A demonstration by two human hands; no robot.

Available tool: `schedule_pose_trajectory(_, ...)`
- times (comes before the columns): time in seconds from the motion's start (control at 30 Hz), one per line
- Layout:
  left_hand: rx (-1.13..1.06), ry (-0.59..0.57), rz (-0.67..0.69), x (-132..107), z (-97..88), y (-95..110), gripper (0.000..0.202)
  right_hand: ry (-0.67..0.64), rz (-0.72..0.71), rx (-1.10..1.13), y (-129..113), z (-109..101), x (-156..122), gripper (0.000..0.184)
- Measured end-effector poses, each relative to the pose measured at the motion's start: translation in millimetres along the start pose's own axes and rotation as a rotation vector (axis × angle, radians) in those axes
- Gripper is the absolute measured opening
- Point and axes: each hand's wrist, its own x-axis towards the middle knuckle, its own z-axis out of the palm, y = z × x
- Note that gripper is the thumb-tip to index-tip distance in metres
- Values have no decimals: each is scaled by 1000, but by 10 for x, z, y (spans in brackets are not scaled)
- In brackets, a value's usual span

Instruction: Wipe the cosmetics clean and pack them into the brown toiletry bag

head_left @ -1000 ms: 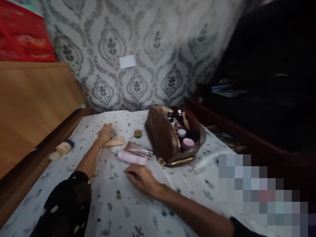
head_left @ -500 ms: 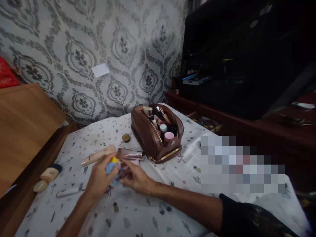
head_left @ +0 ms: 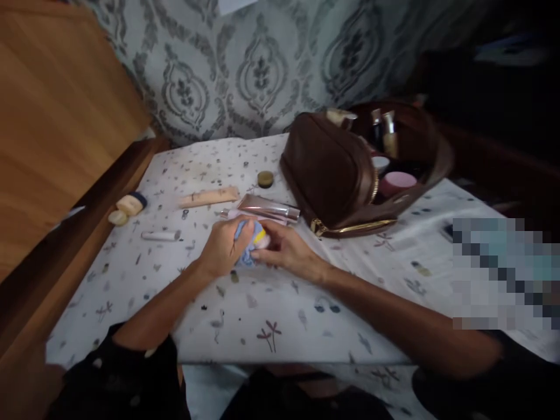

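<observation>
My left hand (head_left: 227, 248) is wrapped around a crumpled light-blue cloth (head_left: 245, 233) with a yellow stripe. My right hand (head_left: 293, 251) meets it from the other side, its thumb and fingers closed around a small pale thing (head_left: 262, 240) against the cloth. Fingers and cloth hide most of that thing. Just beyond the hands lie a shiny brownish tube (head_left: 266, 205) with a silvery cap and, partly under it, a pinkish item (head_left: 280, 218). A peach-coloured tube (head_left: 210, 197) rests farther left, and a slim white tube (head_left: 161, 235) lies left of my left hand.
An unzipped brown cosmetic bag (head_left: 328, 169) holds several bottles and a pink-lidded jar (head_left: 400, 182). A small round olive-brown pot (head_left: 265, 178) sits beside it. At the table's left edge are a dark-capped beige container (head_left: 130, 204) and a small yellowish piece (head_left: 118, 218). Wooden furniture (head_left: 56, 116) stands left.
The view has tipped down and come closer, showing the table's front edge and my lap. Both hands are still together at the blue cloth, now with the pale thing pressed against it.
</observation>
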Motion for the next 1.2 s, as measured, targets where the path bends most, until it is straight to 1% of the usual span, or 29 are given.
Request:
schedule_pose_trajectory(0.07, -113, 61, -98, 17, -13, -28, 46, -55, 50, 86, -68, 10, -21, 55)
schedule_pose_trajectory(0.17, -353, 132, -215, 50, -23, -108, 46, -74, 77, 190, -131, 33, -48, 51)
schedule_pose_trajectory(0.23, -478, 152, -222, 65, -32, -140, 42, -51, 100, 262, -147, 42, -52, 52)
schedule_pose_trajectory(0.27, -501, 152, -207, 66, -37, -140, 40, -31, 114, 302, -152, 43, -50, 52)
schedule_pose_trajectory(0.33, -467, 115, -142, 53, -44, -110, 36, 11, 139, 392, -161, 40, -45, 50)
schedule_pose_trajectory(0.4, -360, 45, -32, 27, -38, -63, 36, 29, 140, 485, -170, 28, -42, 50)
schedule_pose_trajectory(0.47, -252, -11, 61, 2, -20, -25, 39, 3, 131, 544, -174, 9, -42, 46)
schedule_pose_trajectory(0.53, -200, -33, 101, -13, -1, -8, 38, -39, 141, 572, -171, -10, -46, 41)
schedule_pose_trajectory(0.6, -203, -21, 100, -16, 5, -2, 31, -62, 173, 592, -166, -21, -49, 39)
schedule_pose_trajectory(0.67, -236, 16, 82, -13, -4, 0, 30, -70, 210, 614, -165, -19, -51, 40)
schedule_pose_trajectory(0.73, -281, 61, 25, -9, -18, -4, 35, -72, 235, 639, -175, -8, -52, 41)
schedule_pose_trajectory(0.8, -350, 95, -61, -4, -27, -17, 41, -73, 255, 661, -196, 2, -53, 41)
schedule_pose_trajectory(0.87, -448, 89, -123, 0, -28, -35, 44, -74, 267, 680, -221, -1, -53, 38)
schedule_pose_trajectory(0.9, -491, 68, -127, 2, -28, -43, 44, -73, 268, 692, -232, -7, -54, 36)
schedule_pose_trajectory(0.97, -526, 5, -79, 8, -30, -51, 43, -58, 272, 721, -247, -26, -59, 31)
schedule_pose_trajectory(1.07, -479, -85, 35, 20, -31, -43, 36, -14, 307, 740, -244, -37, -68, 25)
schedule_pose_trajectory(1.13, -466, -95, 72, 24, -21, -36, 33, 14, 317, 738, -227, -20, -72, 28)
schedule_pose_trajectory(1.2, -466, -69, 71, 21, -1, -39, 31, 25, 318, 734, -208, 13, -72, 32)
